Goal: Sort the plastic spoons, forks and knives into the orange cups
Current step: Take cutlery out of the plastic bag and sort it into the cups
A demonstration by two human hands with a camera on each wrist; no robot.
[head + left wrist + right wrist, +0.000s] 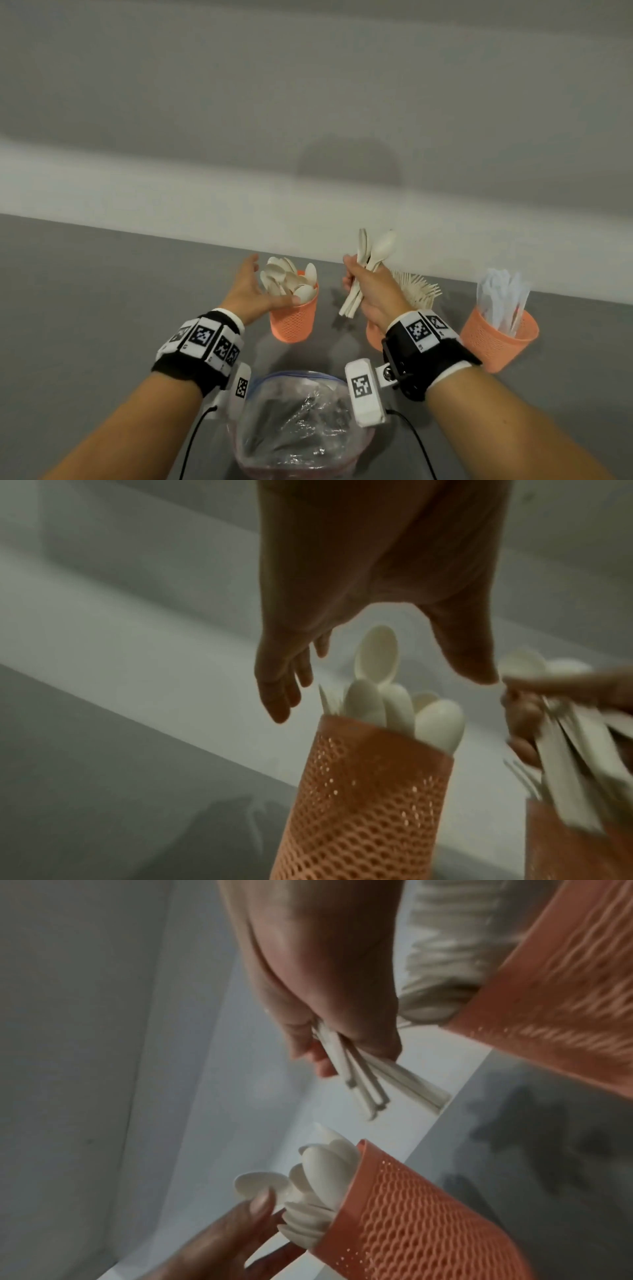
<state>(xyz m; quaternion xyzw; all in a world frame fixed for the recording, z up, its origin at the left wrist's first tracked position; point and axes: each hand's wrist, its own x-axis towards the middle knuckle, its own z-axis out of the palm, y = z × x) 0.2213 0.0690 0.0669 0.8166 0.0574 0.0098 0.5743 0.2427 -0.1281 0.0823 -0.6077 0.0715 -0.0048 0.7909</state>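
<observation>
Clear plastic bag (301,421) nearest on grey table (102,291); right hand (371,291) grip clenched round cream plastic spoons (371,260); left hand (251,291) grip spread, empty, beside spoon-filled orange mesh cup (294,318).

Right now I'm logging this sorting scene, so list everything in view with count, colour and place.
Cups: three, orange mesh, in a row on the table.
Spoons in left cup: many, cream, bowls up.
Held spoons: a few, cream, in the right hand between left and middle cups.
Forks: many, cream, in the middle cup, behind the right hand.
Knives: several, white, in the right cup.
Bag: one, clear plastic, nearest the person.
Table: one, grey.
Wall: grey-white, behind.
Wristbands: two, black with markers.
Left hand: open, touching the left cup's spoons.
Right hand: gripping the spoon bundle.
</observation>
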